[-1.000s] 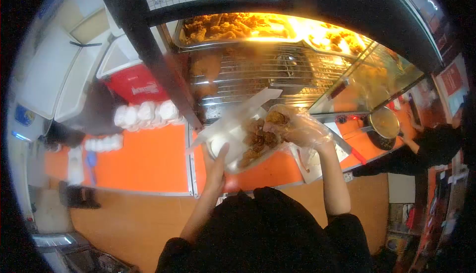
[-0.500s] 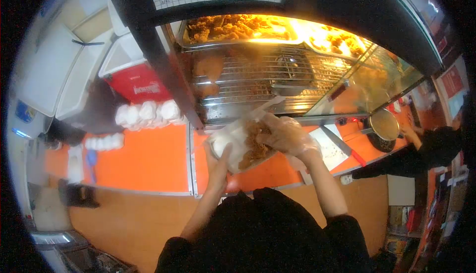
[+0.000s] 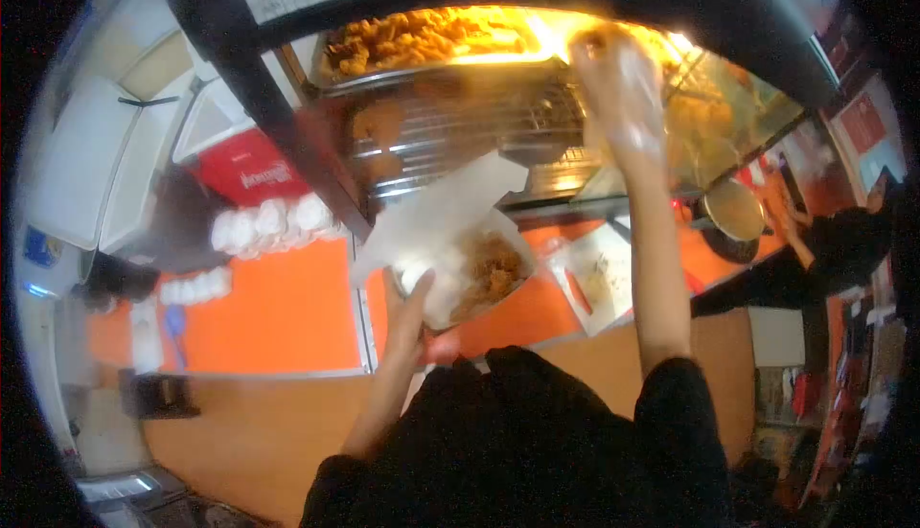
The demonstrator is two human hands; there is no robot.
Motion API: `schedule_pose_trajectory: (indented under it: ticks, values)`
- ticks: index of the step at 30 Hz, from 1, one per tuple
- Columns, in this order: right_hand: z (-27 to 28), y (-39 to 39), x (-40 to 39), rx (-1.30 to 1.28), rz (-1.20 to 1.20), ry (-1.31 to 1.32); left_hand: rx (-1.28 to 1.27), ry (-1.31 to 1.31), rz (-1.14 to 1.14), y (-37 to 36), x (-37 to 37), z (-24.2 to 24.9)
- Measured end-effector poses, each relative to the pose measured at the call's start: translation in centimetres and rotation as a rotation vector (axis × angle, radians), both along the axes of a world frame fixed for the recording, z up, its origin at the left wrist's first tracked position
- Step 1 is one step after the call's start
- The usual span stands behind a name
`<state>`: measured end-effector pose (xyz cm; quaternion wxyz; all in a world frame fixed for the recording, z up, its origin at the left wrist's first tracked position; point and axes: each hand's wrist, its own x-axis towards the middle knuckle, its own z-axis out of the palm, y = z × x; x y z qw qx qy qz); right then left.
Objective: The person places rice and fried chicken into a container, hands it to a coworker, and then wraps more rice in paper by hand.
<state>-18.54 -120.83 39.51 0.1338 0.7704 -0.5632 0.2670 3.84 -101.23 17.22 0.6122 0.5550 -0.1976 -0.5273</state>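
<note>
My left hand (image 3: 410, 306) grips the near left side of an open white takeaway box (image 3: 525, 284), with the thumb over its edge. Inside the box lies a white mound (image 3: 419, 272), and beside it are brown, crumbly fried pieces (image 3: 494, 269). The white lid (image 3: 446, 207) stands raised on the far side. My right hand (image 3: 621, 92), in a clear plastic glove, reaches up into the lit display case, by the right-hand tray of fried food. Motion blurs its fingers. The left tray (image 3: 431, 44) holds golden fried pieces.
A wire rack (image 3: 450, 135) spans the case below the trays. White wrapped bundles (image 3: 273, 226) sit on the orange counter (image 3: 278, 308) at left. A white board (image 3: 606, 274) with crumbs lies at right. Beyond it, a person (image 3: 815, 260) stands by a pan (image 3: 734, 210).
My right hand has left the fried pieces in the box and moved up and right into the display case. The lid now stands wider, and the view has shifted slightly.
</note>
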Motion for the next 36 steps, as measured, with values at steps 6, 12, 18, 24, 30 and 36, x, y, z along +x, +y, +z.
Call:
schedule_pose_trajectory:
  ticks: [6, 12, 18, 24, 30, 36]
  values:
    - [3.0, -4.7, -0.3, 0.225, -0.215, 0.178, -0.082, -0.312, -0.113, 0.8, -0.5, 0.0]
    - [-2.2, 6.0, -3.3, -0.395, -0.009, -0.006, 0.054, -0.007, -0.118, 0.1, -2.2, -1.8]
    - [-11.0, 14.6, -12.0, 0.779, 0.396, -0.461, -0.084, -0.346, -0.124, -0.2, -9.5, -2.0]
    - [-13.2, 16.6, -20.3, 0.835, 0.512, 0.165, -0.105, -0.144, -0.364, -1.6, -22.0, 1.7]
    - [-17.4, 18.9, -35.2, 0.576, 0.368, -0.152, -0.004, -0.078, -0.553, -2.6, -36.8, 2.6]
    - [-12.3, 19.7, -48.3, 0.336, 0.001, -0.330, -0.132, -0.074, -0.616, -4.5, -48.0, 1.1]
